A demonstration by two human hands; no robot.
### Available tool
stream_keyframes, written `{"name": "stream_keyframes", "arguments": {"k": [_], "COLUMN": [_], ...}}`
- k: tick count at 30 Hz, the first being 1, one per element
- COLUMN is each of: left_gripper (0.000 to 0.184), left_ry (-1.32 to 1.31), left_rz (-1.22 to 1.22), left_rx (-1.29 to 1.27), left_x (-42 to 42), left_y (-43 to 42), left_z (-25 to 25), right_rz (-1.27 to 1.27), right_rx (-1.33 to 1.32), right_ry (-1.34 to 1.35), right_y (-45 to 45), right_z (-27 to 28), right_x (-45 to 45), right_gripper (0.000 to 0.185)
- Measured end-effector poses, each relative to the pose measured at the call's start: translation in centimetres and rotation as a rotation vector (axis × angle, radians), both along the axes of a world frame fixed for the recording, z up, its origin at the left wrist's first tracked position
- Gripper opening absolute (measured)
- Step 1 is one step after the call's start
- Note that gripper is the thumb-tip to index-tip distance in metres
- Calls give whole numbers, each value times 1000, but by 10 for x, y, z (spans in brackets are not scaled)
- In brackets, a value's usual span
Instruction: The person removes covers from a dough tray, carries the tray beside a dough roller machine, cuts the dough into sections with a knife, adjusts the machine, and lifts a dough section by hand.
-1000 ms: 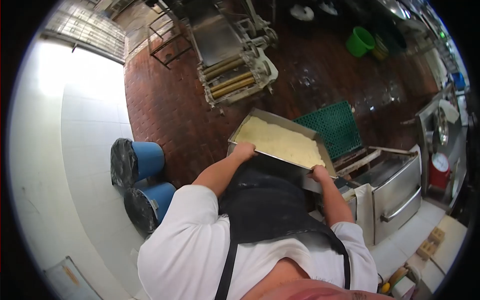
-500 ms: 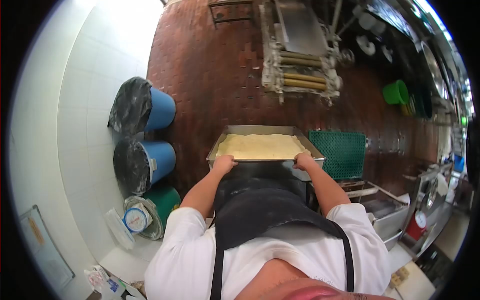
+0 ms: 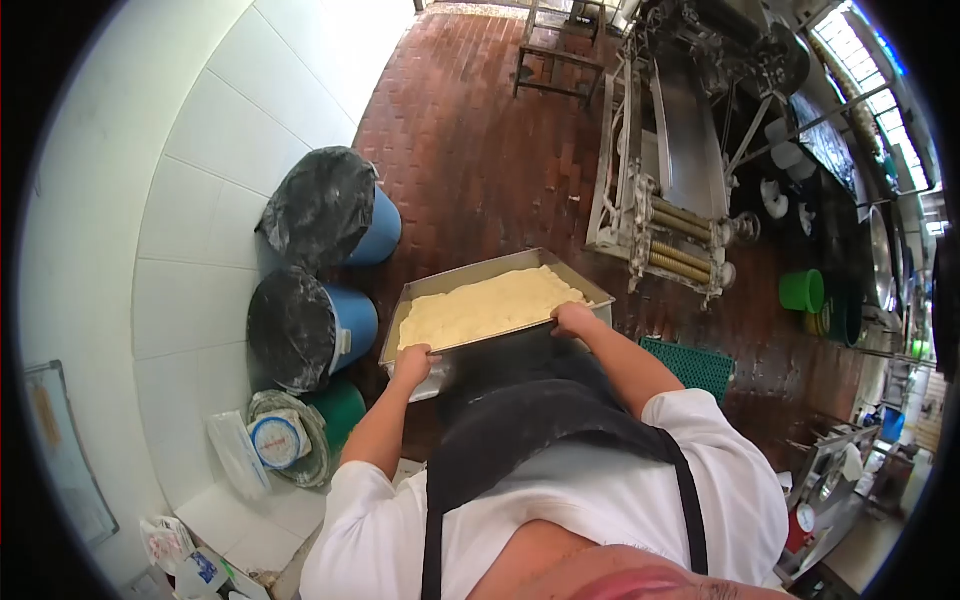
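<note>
A rectangular metal pan [image 3: 572, 283] is carried in front of my dark apron, held at its near rim by both hands. Pale yellow dough [image 3: 485, 305] fills much of it, with an uneven top. My left hand [image 3: 416, 362] is closed on the near rim towards the left corner. Towards the right corner, my right hand [image 3: 575, 318] grips the same rim. The pan is turned so that its right end lies farther from me than its left. My fingers under the rim are partly hidden.
Two blue barrels [image 3: 352, 325] covered in black plastic stand by the tiled wall at left, with a dial scale [image 3: 277, 441] nearer me. Ahead right is a roller machine [image 3: 683, 240]. A green mat [image 3: 693, 366] and a green bucket [image 3: 801, 291] are at right.
The pan has swung from square-on to slanted, its left end now nearer me, while both hands keep hold. The view has turned, so the roller machine and barrels appear farther right.
</note>
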State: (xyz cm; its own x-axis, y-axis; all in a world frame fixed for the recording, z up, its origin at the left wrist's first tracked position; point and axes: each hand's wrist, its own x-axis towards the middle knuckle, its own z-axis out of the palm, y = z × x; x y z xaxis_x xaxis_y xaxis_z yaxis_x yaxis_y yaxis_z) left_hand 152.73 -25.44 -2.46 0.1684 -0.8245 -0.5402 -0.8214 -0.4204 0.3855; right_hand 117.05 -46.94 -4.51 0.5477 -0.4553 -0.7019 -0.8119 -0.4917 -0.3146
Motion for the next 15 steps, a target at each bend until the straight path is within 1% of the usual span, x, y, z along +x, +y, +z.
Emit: {"name": "stream_keyframes", "arguments": {"k": [2, 4, 7, 12, 14, 15], "left_gripper": [35, 36, 35, 36, 38, 37], "left_ry": [-2, -6, -21, -8, -19, -27], "left_rz": [45, 66, 85, 133, 167, 182], "left_rx": [18, 7, -3, 33, 67, 15], "left_x": [8, 19, 32, 41, 43, 50], "left_y": [-17, -33, -63, -136, -174, -198], "left_z": [9, 14, 3, -8, -1, -2], "right_rz": [48, 70, 117, 147, 152, 165], "right_rx": [-57, -39, -33, -76, -63, -63], "right_ry": [-23, -1, 5, -68, -48, -34], "right_y": [-22, -47, -93, -189, -228, -252], "right_z": [1, 3, 0, -21, -12, -7], "right_x": [17, 32, 54, 79, 87, 95], "right_gripper": [36, 37, 39, 37, 36, 36]}}
